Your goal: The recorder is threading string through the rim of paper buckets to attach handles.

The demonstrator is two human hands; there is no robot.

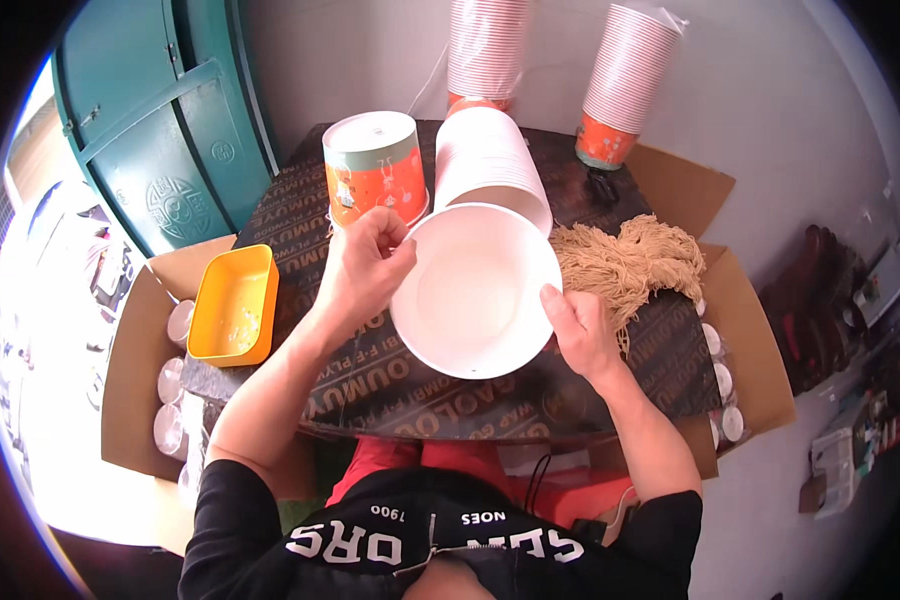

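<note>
A white paper bowl (475,290) is at the front end of a lying stack of white bowls (490,160), its mouth facing me. My left hand (365,265) pinches the bowl's left rim. My right hand (580,330) holds its lower right rim. The bowl looks empty. All this hovers over a dark board (370,380) that serves as a table top.
A lidded orange-patterned bowl (373,168) stands behind my left hand. A heap of dry noodles (630,262) lies right of the bowl. An orange plastic tray (235,305) sits at the left edge. Two tall cup stacks (625,80) stand at the back. Cardboard boxes (135,380) with lids flank the board.
</note>
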